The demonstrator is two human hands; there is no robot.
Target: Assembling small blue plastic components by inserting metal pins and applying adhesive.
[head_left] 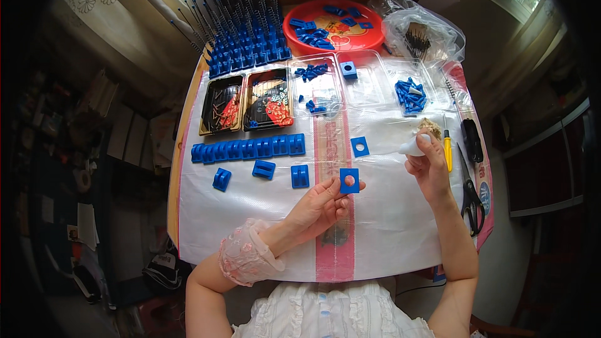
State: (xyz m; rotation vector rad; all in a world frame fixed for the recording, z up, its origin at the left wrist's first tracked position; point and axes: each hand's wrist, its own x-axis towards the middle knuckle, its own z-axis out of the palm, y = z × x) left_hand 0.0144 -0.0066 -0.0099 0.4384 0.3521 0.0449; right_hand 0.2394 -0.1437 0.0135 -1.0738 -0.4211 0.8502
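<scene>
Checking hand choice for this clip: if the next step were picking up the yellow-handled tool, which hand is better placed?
Likely the right hand: it is close beside the yellow-handled tool, though it holds a white object. The left hand is farther off, holding a blue square plate.

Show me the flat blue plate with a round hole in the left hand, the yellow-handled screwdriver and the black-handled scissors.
Held flat blue plate [349,189]: head view, below its round hole.
Yellow-handled screwdriver [447,152]: head view, handle.
Black-handled scissors [468,188]: head view, top of handles.
</scene>
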